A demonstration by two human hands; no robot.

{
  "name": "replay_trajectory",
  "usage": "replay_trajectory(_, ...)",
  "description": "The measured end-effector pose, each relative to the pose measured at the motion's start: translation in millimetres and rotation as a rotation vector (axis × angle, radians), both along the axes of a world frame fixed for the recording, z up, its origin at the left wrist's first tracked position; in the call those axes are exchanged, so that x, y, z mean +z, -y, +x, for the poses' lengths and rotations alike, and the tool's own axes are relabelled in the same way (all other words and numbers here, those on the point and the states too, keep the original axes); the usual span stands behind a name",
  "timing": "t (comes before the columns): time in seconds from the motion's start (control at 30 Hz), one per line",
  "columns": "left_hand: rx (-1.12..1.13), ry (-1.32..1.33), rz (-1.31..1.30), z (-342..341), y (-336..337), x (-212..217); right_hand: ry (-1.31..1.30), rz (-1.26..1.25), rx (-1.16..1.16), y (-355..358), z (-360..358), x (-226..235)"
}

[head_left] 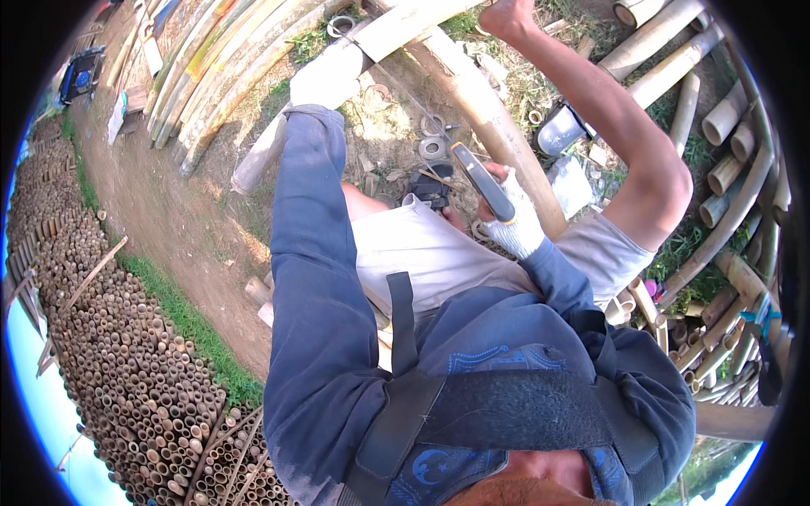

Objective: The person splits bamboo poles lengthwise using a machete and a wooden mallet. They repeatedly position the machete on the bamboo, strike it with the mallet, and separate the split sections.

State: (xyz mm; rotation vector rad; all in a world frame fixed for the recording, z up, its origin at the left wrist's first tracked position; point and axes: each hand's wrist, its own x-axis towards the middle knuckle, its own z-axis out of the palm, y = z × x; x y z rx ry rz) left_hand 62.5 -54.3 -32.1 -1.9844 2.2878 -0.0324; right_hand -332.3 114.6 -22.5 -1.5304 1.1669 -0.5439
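Observation:
My left hand (325, 78), in a white glove, is stretched forward and closed around a pale bamboo pole (396, 29) that lies slanted across the dirt. My right hand (516, 223), also in a white glove, is held near my lap and grips a knife (481, 181) with a long grey blade and dark handle, pointing up and left. A thicker brown bamboo pole (494, 126) runs just beside the knife. My bare right leg (616, 126) is bent, with the foot (506, 17) on the bamboo ahead.
A big stack of bamboo poles seen end-on (126, 379) fills the lower left, behind a grass strip (181, 316). Long split bamboo (219, 67) lies at the top left, cut sections (726, 118) at the right. Bamboo rings (432, 148) and a grey container (559, 131) sit on the dirt.

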Motion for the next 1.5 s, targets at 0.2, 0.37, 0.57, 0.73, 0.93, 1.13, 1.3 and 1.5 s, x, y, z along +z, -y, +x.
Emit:
replay_trajectory(0.2, 0.312, -0.068, 0.116, -17.4, -5.7, 19.7, 0.362, -0.017, 0.018, 136.6, 138.5, -69.8)
replay_trajectory(0.37, 0.128, 0.042, 0.208, -15.4, 1.6, 16.0, 0.237, -0.168, -0.015, 25.8, 29.9, -34.1)
replay_trajectory(0.57, -0.035, 0.021, 0.069, -2.4, 2.5, 3.8, 0.01, -0.095, 0.018, -1.9, -6.2, -14.8)
replay_trajectory(0.73, 0.005, -0.014, 0.012, -5.4, -1.0, 14.6, 0.169, -0.038, -0.007, 108.6, 110.9, -62.8)
replay_trajectory(0.93, -0.245, -0.094, -0.17, -6.8, -18.3, 39.3, -0.035, -0.264, 0.151, 81.7, 103.0, -109.9)
replay_trajectory(1.13, 0.285, -1.149, -0.022, -37.6, -35.5, 65.0, -0.536, -0.313, 0.511, 47.6, 73.8, -108.5)
replay_trajectory(1.3, -0.082, -1.044, -0.128, -60.7, -20.2, 94.0, -0.274, -0.32, 0.248, 46.1, 68.6, -68.4)
replay_trajectory(1.5, 0.143, -1.881, 0.242, -110.4, 7.8, 115.3, 0.038, -0.113, 0.175, 53.3, 61.9, -11.6)
